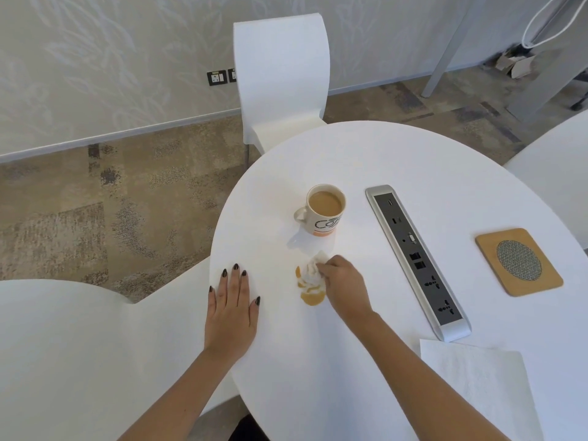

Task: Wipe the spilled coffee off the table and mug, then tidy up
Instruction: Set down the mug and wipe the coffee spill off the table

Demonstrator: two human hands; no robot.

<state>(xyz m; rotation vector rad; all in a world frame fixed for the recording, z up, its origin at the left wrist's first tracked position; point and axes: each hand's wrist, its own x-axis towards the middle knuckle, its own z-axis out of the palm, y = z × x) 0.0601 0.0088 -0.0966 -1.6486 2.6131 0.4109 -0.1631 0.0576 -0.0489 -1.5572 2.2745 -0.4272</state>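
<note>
Two hands work on our round white desk (pixel 397 160), ringed by white chairs (pixel 281 78) over patterned brown carpet (pixel 95 202). Our left hand (pixel 231 308) lies flat, fingers spread; our right hand (pixel 345 286) pinches a crumpled tissue (pixel 311 271) on the coffee spill (pixel 312 298). Behind it stands the full mug (pixel 324 211), lettered "CO" and more we cannot read. Right sit a socket strip (pixel 416 259), coaster (pixel 518 261) and napkin (pixel 480 386).

mug (pixel 324 211) behind spill (pixel 311 296); power strip (pixel 416 259) right; coaster (pixel 518 261) farther right.
</note>
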